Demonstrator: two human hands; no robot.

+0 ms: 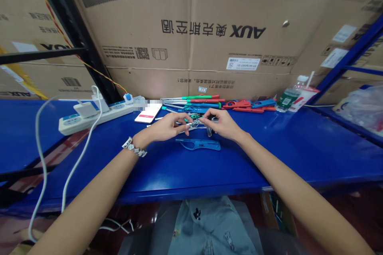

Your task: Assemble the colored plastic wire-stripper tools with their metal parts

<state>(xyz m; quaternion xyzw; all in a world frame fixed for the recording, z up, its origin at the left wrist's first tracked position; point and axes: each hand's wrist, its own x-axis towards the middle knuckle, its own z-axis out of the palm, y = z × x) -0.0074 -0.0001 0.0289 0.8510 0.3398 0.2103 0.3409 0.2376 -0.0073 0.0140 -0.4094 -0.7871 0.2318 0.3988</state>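
Note:
My left hand [175, 124], with a watch [134, 147] on its wrist, pinches near small metallic parts at the middle of the blue table. Facing it, my right hand [220, 123] has thumb and index finger closed at the same small parts; what exactly each holds is too small to make out. Just below the hands lies a blue plastic lighter-shaped casing [199, 144]. Behind them are green and red long-tipped pieces [200, 99] in a row, with red casings [239, 104] and a blue casing [263, 103] to the right.
A white power strip [115, 110] with plugs and cables is on the left, beside a phone [149, 112]. At the back right stand a bottle [289, 97] and a red-white cup [303, 97]. A large cardboard box [191, 48] rises behind the table [254, 167].

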